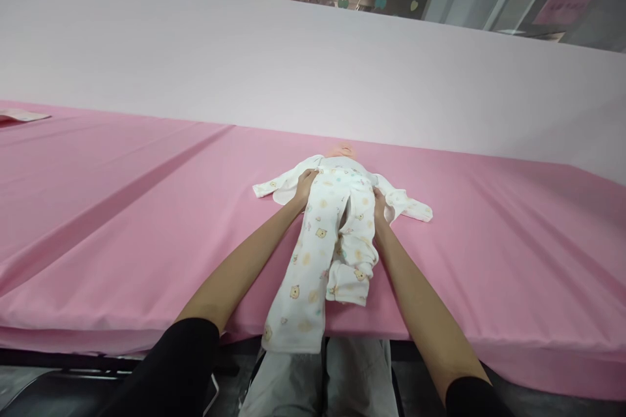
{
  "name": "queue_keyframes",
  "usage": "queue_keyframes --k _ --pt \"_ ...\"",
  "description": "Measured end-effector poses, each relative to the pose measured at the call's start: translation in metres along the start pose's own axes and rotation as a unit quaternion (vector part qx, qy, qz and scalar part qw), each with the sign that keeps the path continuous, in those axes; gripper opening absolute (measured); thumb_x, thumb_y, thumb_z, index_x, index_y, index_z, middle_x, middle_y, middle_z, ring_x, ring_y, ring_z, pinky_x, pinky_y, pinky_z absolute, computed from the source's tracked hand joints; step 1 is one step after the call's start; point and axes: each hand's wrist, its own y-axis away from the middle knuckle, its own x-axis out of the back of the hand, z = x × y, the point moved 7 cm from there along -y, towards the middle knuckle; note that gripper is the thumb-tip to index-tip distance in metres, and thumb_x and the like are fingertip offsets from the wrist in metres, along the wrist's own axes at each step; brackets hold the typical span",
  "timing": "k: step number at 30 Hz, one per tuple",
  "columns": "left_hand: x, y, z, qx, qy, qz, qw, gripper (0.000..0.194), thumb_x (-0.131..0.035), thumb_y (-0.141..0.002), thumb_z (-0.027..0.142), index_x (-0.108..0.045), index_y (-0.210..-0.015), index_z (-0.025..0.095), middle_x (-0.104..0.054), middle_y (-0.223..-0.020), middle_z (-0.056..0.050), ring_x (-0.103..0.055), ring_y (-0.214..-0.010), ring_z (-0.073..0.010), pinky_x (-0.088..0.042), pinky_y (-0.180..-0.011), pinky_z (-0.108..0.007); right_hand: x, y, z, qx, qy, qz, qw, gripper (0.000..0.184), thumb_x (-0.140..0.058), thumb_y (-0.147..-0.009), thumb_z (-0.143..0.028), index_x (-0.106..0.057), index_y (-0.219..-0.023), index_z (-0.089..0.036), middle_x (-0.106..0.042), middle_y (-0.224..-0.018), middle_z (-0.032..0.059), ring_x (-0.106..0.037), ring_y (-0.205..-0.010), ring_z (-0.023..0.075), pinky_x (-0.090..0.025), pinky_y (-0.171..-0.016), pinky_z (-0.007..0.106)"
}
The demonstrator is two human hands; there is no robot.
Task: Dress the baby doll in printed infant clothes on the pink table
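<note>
A baby doll point(343, 150) lies on its back, its head toward the wall. It wears a white long-sleeved top point(292, 176) with both sleeves spread outward. White baby pants point(320, 234) printed with bears cover its lower body. One leg of the pants hangs long over the table's front edge, while the other is bunched up shorter. At the waist, my left hand point(306, 186) is closed on the left side of the pants. My right hand point(379, 204) grips their right side, its fingertips partly hidden by the cloth.
A pink cloth point(161, 221) with creases covers the wide table. Behind it stands a white partition point(313, 71) with glass above. A flat pale item point(22, 116) lies at the far left. My legs point(359, 374) are below the front edge, and a dark chair point(59, 394) stands at lower left.
</note>
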Motion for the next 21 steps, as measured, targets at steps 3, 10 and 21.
queue_keyframes --k 3,10,21 --pt "0.003 0.005 0.010 -0.047 -0.032 -0.016 0.998 0.008 -0.054 -0.076 0.022 -0.056 -0.070 0.018 -0.052 -0.069 0.001 -0.047 -0.069 -0.0132 -0.036 -0.068 -0.025 0.004 -0.001 -0.006 0.032 0.004 -0.005 0.999 0.020 -0.057 -0.059 -0.026 -0.056 -0.078 -0.020 -0.061 -0.074 -0.0014 -0.054 -0.071 0.0147 -0.044 -0.066 0.026" --pt "0.012 0.003 0.036 -0.205 -0.248 -0.088 0.943 0.008 -0.059 -0.077 0.026 -0.065 -0.080 0.022 -0.059 -0.111 -0.007 -0.040 -0.118 -0.0268 -0.019 -0.104 -0.039 0.002 0.000 -0.034 0.256 0.252 -0.081 0.930 0.026 -0.042 -0.081 -0.032 -0.060 -0.093 -0.017 -0.061 -0.103 0.0094 -0.053 -0.097 0.0218 -0.040 -0.088 0.037" --pt "0.005 -0.015 0.017 -0.153 -0.514 -0.174 0.826 0.028 -0.026 -0.092 0.036 -0.049 -0.090 0.019 -0.055 -0.110 -0.008 -0.049 -0.107 -0.0226 -0.035 -0.091 -0.045 -0.012 -0.043 -0.030 0.175 0.537 -0.190 0.803 0.017 -0.040 -0.083 -0.027 -0.053 -0.090 -0.022 -0.055 -0.119 0.0092 -0.046 -0.113 0.0304 -0.032 -0.092 0.052"
